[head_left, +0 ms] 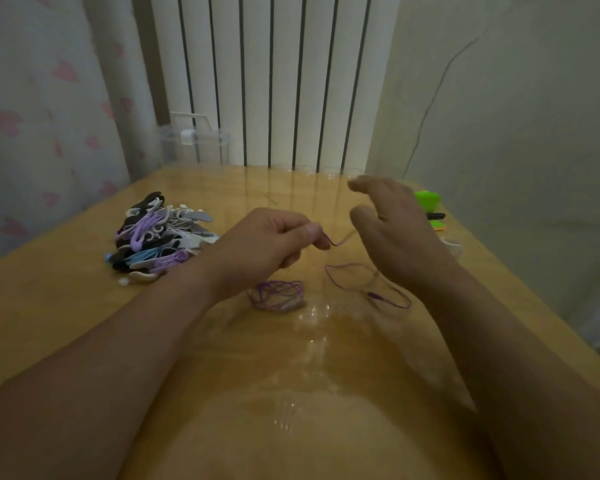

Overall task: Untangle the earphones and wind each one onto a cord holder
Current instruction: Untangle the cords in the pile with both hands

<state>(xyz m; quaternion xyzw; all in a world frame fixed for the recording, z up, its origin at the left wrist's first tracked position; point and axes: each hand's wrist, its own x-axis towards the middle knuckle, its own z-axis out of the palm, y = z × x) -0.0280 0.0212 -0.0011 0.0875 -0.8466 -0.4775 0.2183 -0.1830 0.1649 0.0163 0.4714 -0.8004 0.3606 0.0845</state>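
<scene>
by the radiator [274, 81], clear box [194, 143], contents unclear; left hand [267, 247] tight on purple earphone cord [279, 295], right hand [392, 230] loose-fingered

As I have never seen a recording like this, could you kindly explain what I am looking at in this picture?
There is no machine here: a person works with two bare hands, and the one picture comes from a camera worn on the head, looking forward and down. The left hand pinches a purple earphone cord, which trails down into loops and a tangle on the table. The right hand is beside it with fingers spread; the cord runs up to it, but whether it grips is hidden. On the left lies a pile of cord holders. A clear box stands at the far edge, and something green lies on the right.
</scene>
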